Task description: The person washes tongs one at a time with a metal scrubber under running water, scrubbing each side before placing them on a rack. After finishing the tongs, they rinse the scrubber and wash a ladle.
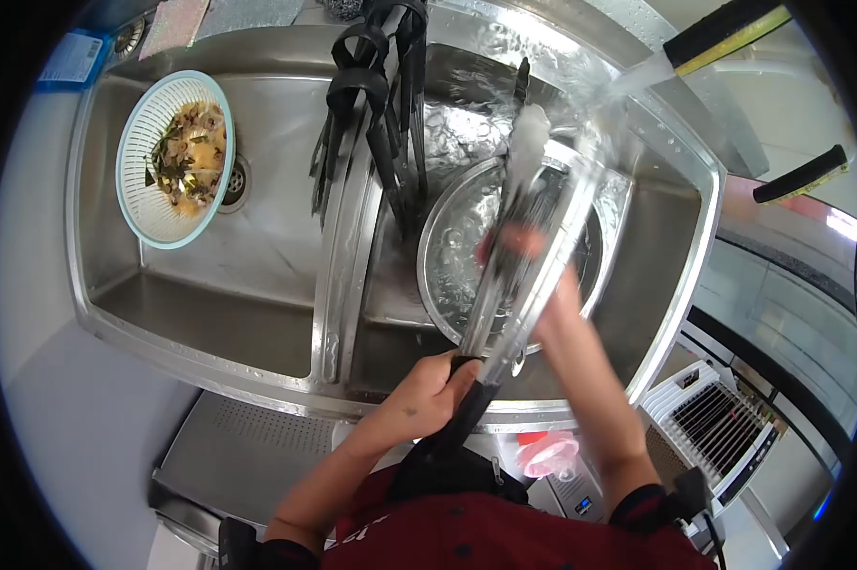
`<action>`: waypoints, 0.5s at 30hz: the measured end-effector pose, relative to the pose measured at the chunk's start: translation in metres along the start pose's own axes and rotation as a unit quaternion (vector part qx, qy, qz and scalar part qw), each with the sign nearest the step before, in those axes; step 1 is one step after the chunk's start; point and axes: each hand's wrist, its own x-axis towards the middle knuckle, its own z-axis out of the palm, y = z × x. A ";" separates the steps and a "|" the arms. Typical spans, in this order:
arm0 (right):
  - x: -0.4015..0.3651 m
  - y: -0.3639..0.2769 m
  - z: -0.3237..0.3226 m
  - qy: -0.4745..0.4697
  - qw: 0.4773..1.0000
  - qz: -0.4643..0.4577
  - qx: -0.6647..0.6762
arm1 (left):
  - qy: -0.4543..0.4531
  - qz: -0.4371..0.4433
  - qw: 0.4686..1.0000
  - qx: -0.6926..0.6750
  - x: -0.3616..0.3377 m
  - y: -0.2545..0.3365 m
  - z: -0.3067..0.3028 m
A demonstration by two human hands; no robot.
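Observation:
My left hand (428,394) is closed round the black handle end of long metal tongs (490,309) near the sink's front edge. The tongs' arms spread apart over a round metal bowl (431,271) of water in the right basin. My right hand (542,271), smeared by motion, reaches between the arms; its fingers appear wrapped round the left arm, partly hidden. A pale, blurred tip (530,133) shows at the far end of that arm. Water pours from the tap (642,76) at the upper right and splashes by the other arm.
Several black-handled utensils (357,90) rest on the divider between the basins. In the left basin (276,237), a pale strainer basket (129,157) holding food scraps leans beside the drain (236,182). A rack (718,418) stands at right, and a pink-red item (547,454) lies below the sink edge.

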 end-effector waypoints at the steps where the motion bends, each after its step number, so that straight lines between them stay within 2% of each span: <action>1: 0.017 -0.019 -0.001 -0.018 1.000 -0.010 0.017 | -0.013 -0.022 1.000 0.004 -0.001 -0.004 0.001; 2: 0.028 -0.036 0.002 -0.038 0.998 -0.022 0.034 | -0.014 -0.021 1.000 0.003 0.000 -0.003 0.002; 3: 0.027 -0.040 0.011 -0.019 0.997 -0.059 0.037 | -0.020 -0.010 1.000 0.005 0.001 -0.002 0.002; 4: 0.023 -0.028 0.009 -0.021 0.997 -0.059 0.037 | -0.024 0.003 1.000 0.008 0.003 0.000 0.001; 6: -0.007 0.012 -0.006 -0.066 0.996 -0.025 -0.048 | -0.001 0.010 1.000 0.017 0.009 0.003 -0.006; 8: -0.038 0.038 0.001 -0.009 1.000 0.000 -0.027 | 0.018 0.024 0.999 0.026 0.014 0.001 -0.007; 10: -0.017 0.023 -0.005 -0.023 0.996 -0.023 -0.077 | 0.044 0.095 0.992 0.066 0.013 -0.009 -0.002; 11: 0.019 0.013 -0.028 -0.072 0.997 -0.021 0.010 | -0.005 0.001 0.997 0.076 0.009 -0.001 -0.004; 12: 0.040 -0.011 -0.017 -0.016 0.994 -0.098 0.046 | -0.008 0.001 0.997 0.079 0.004 0.002 -0.006; 13: 0.054 -0.047 -0.010 0.078 0.982 -0.166 -0.051 | -0.014 -0.012 0.995 0.094 -0.001 0.004 -0.006; 14: 0.067 -0.080 -0.017 0.056 0.947 -0.285 -0.135 | -0.021 -0.026 0.993 0.110 -0.008 0.007 -0.007; 15: 0.086 -0.118 -0.036 -0.034 0.960 -0.279 -0.008 | 0.005 -0.049 0.992 0.112 -0.014 0.012 -0.010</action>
